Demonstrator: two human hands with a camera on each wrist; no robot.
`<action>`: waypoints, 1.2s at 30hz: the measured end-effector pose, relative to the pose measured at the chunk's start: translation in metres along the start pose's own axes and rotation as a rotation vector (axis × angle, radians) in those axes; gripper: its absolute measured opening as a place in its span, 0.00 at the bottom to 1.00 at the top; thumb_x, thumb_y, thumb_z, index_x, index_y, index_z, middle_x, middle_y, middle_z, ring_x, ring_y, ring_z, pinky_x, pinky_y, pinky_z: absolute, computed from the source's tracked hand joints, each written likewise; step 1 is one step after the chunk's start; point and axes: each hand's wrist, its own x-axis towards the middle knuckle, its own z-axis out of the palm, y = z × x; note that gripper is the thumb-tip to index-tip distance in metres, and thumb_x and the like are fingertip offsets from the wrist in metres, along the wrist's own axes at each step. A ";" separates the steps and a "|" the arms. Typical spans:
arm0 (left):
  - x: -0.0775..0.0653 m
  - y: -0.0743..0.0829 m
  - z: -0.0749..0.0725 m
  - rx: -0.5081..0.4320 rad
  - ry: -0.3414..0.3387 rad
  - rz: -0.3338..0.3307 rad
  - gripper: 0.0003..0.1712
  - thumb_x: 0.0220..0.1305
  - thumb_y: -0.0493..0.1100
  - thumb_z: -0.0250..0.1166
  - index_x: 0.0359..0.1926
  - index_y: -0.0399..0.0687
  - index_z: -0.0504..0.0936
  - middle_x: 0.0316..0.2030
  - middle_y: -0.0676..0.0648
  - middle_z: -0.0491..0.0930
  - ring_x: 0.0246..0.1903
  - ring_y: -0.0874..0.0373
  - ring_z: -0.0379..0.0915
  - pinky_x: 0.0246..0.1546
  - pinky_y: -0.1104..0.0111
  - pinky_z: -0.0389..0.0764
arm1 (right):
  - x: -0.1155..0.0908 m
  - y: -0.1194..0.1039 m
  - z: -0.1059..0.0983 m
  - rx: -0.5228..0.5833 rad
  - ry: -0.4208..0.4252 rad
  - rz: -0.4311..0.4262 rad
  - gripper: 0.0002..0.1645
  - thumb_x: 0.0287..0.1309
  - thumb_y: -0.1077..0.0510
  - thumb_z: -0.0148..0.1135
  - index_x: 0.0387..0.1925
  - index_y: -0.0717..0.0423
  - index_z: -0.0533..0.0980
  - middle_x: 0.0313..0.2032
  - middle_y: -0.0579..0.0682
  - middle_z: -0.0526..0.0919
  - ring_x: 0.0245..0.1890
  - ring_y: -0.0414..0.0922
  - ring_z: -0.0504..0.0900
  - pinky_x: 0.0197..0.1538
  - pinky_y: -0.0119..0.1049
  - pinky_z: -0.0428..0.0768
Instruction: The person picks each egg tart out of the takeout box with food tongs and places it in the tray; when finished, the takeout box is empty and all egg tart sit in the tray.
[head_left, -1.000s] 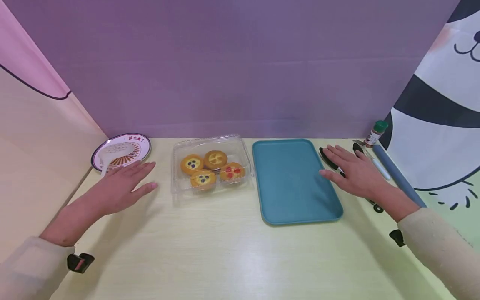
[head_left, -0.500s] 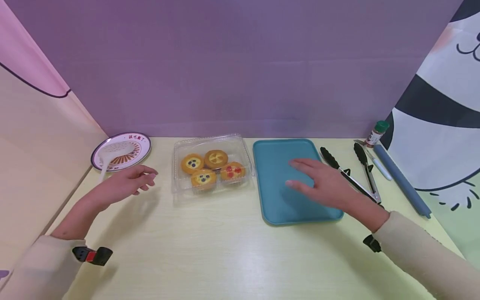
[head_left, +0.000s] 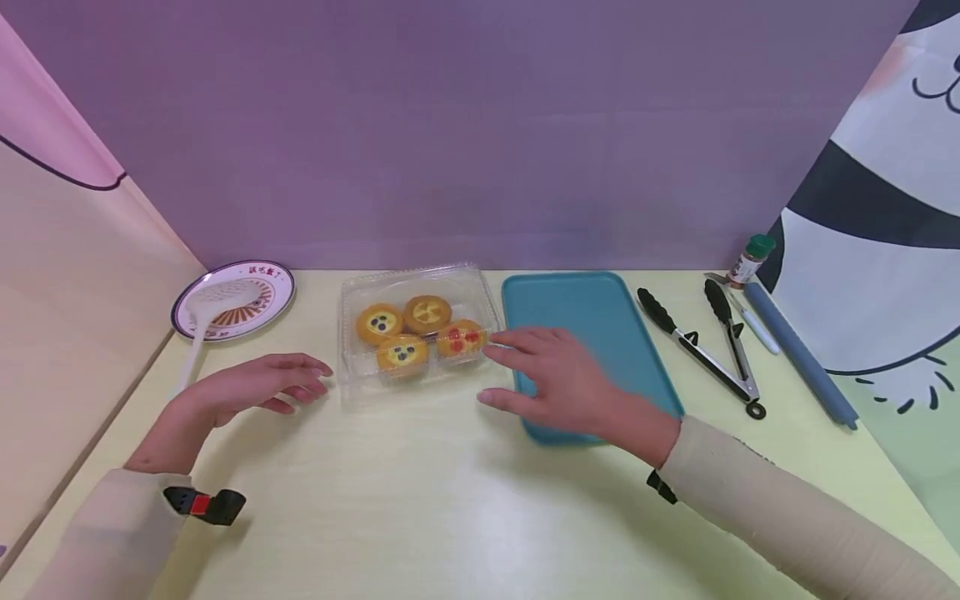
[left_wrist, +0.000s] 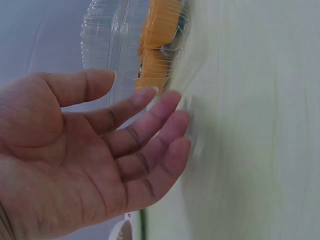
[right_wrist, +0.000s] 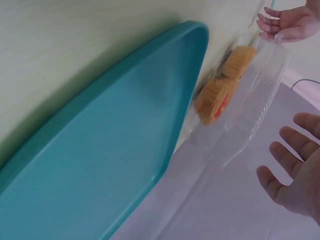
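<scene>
A clear plastic clamshell box (head_left: 468, 292) holds several egg tarts (head_left: 427, 313), some topped with dark dots, one with red pieces. My left hand (head_left: 258, 385) hovers just left of the box, fingers loosely bent. In the left wrist view its palm is bare and the tarts (left_wrist: 155, 65) show past the fingertips. My right hand (head_left: 547, 375) is spread over the left part of a blue tray (head_left: 577, 308), its fingertips close to the box's right side. It holds nothing. The right wrist view shows the tray (right_wrist: 125, 130) large, with the box (right_wrist: 255, 110) beyond it.
A decorated plate (head_left: 281, 292) with a white slotted spoon (head_left: 225, 298) stands at the back left. On the right lie black-tipped tongs (head_left: 708, 358), a white-handled utensil (head_left: 761, 333), a green-capped jar (head_left: 750, 262) and a blue-grey roll (head_left: 802, 354). A purple backdrop (head_left: 450, 133) stands behind.
My right hand has swept left from beside the tongs, across the tray, to the box's right side. My left hand has come slightly right and nearer, its fingers now bent and wrist turned.
</scene>
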 end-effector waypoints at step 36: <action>0.011 -0.007 0.013 -0.312 -0.132 0.137 0.27 0.77 0.46 0.53 0.65 0.28 0.63 0.46 0.50 0.84 0.47 0.56 0.82 0.52 0.64 0.81 | 0.078 -0.070 0.088 -0.256 0.158 -0.162 0.23 0.63 0.35 0.60 0.54 0.36 0.82 0.49 0.39 0.83 0.52 0.40 0.77 0.54 0.39 0.74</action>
